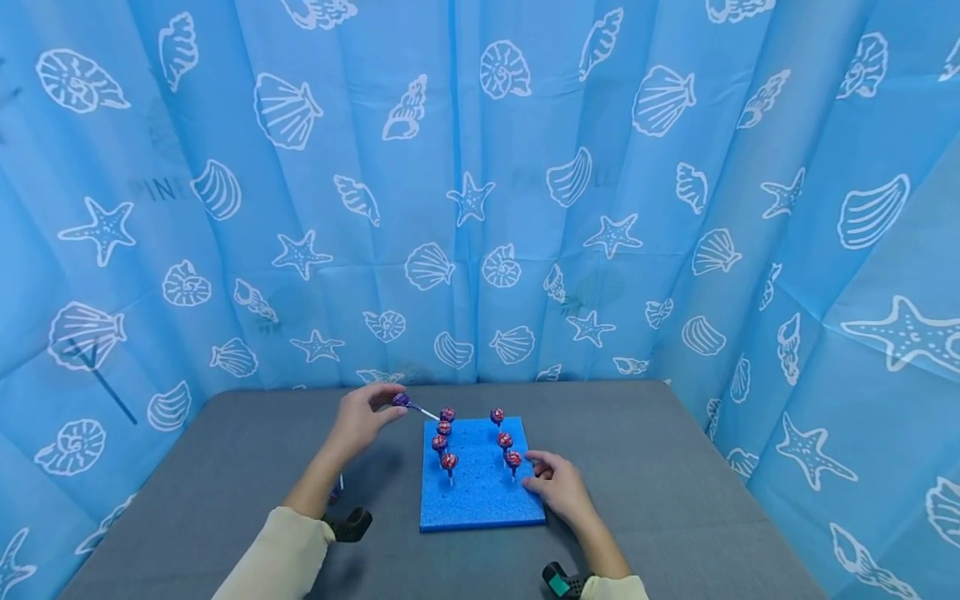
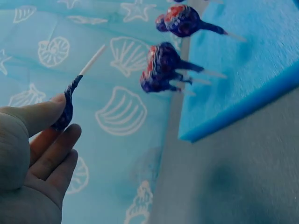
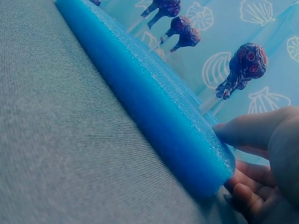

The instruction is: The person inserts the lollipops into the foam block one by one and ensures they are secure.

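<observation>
Head view: Person's L hand (image 1: 360,422), grip pinching a purple-wrapped lollipop (image 1: 402,401) by its head, holds it over the gray table (image 1: 622,450) nr the far L corner of a blue foam block (image 1: 480,500), white stick angled down toward the foam. R hand's (image 1: 564,490) grip pinches the block's R edge, thumb on top, other fingertips at the side, per R wrist cam. Seven red-and-purple lollipops (image 1: 450,462) stand heads-up in the foam, four in the L row, three in the R. Another lollipop (image 1: 334,495), partly hidden, is on the table by the L forearm. Behind: blue seashell-print curtain (image 1: 465,150).
</observation>
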Available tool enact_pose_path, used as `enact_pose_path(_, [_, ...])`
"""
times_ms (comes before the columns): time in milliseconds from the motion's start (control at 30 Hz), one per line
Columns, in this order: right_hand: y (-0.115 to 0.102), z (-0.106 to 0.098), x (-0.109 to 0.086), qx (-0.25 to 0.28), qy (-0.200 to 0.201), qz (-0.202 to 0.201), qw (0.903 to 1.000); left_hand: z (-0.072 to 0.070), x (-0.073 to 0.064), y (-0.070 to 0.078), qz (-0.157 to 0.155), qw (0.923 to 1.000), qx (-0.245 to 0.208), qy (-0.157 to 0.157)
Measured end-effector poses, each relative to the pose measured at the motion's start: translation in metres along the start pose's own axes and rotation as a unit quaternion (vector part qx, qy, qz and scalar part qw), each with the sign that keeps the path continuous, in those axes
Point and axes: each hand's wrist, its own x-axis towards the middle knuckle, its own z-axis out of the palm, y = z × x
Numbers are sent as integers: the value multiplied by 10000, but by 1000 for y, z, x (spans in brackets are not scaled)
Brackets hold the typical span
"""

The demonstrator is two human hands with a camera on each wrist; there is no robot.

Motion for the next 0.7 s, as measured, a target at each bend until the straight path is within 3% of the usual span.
enact_pose_path(300, [3,1,-1,-21,-60,-48,10000,24,15,15,398,9989,-240,-95])
enact_pose_path(500, [2,1,1,-21,-11,-21,10000,42,28,22,822,9962,132,-252])
enact_pose_path(700, [1,2,2,-80,32,-76,9999,56,35,26,871,9928,639,-526])
